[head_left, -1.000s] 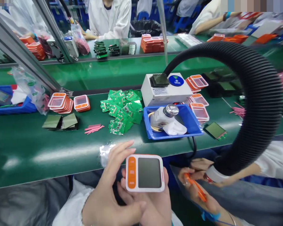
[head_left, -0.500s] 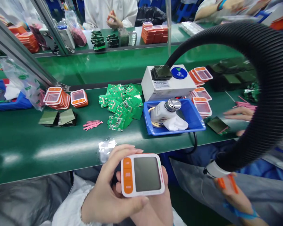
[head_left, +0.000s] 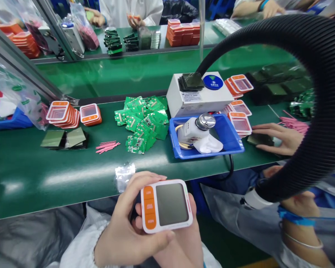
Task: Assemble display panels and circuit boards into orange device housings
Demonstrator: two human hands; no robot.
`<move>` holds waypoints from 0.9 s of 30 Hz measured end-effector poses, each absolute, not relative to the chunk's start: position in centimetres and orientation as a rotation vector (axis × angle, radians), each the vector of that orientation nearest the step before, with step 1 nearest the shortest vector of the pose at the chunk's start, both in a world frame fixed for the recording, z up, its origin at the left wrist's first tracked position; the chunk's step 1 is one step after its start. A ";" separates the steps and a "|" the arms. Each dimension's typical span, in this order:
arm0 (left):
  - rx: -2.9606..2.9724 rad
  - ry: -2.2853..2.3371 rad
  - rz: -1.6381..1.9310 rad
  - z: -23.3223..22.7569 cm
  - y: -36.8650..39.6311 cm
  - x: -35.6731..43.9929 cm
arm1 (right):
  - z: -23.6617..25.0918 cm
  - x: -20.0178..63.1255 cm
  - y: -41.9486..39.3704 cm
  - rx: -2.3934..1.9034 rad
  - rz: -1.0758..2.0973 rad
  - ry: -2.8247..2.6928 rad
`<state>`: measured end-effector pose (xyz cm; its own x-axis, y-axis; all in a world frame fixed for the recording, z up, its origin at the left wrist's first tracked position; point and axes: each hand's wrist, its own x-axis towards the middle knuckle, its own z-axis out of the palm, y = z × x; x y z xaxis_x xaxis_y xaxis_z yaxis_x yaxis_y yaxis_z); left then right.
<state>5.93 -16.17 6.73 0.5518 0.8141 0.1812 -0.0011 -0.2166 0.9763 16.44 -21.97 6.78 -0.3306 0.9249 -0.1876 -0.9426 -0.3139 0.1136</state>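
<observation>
Blue tray: shallow blue plastic tray (head_left: 232, 138) near the front edge of the green surface (head_left: 44, 175), right of centre; holding a white bottle with a chrome cap (head_left: 195, 128) lying on its side, and a white cloth (head_left: 210, 146) at the tray's front wall.
White box: white rectangular box (head_left: 201, 98) just behind the tray, carrying a stack of dark glass panels (head_left: 191, 82) and a round blue sticker (head_left: 213, 82) on top.
Circuit boards: loose heap of green circuit boards (head_left: 142, 121) left of the tray, mid-surface.
Frames: fanned stack of orange-and-white plastic frames (head_left: 61, 114) toward the left end of the surface; more of them (head_left: 240, 123) right of the tray.
Pink strips: small bundle of pink strips (head_left: 107, 146) in front of the left frames.
Device: white rectangular device with a grey screen and orange button strip (head_left: 166, 205), held below the front edge of the surface, screen up, tilted slightly.
Left hand (head_left: 128, 230): clamped on the device, thumb along its lower edge, fingers curled over the top-left corner.
Right hand (head_left: 188, 238): under the device, cupping its back; mostly hidden, fingers closed against the casing.
Hose: thick black ribbed hose (head_left: 318, 93) arching over the right side.
Co-worker: another person's hand (head_left: 279, 138) flat on the surface by the right edge, on a dark panel.
</observation>
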 end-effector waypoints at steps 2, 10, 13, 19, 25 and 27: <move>1.640 0.687 0.885 6.7 -16.1 6.0 | 6.9 16.4 -21.8 -0.074 1.884 0.242; 1.679 0.674 0.903 6.6 -16.1 6.1 | 7.1 16.4 -21.6 -0.055 1.824 0.299; 1.692 0.681 0.903 6.6 -16.1 6.1 | 6.9 16.3 -21.7 -0.057 1.816 0.324; 1.694 0.688 0.898 6.5 -16.1 6.0 | 6.7 16.4 -21.7 -0.074 1.827 0.320; 1.703 0.678 0.904 6.3 -16.0 6.1 | 6.7 16.4 -21.7 -0.070 1.828 0.307; 1.701 0.677 0.901 6.3 -16.0 6.1 | 6.7 16.5 -21.7 -0.094 1.833 0.319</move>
<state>6.15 -16.00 6.25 0.5570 0.7954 0.2388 0.0077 -0.2924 0.9563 16.50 -21.66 6.70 -0.2844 0.9311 -0.2283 -0.9535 -0.2499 0.1685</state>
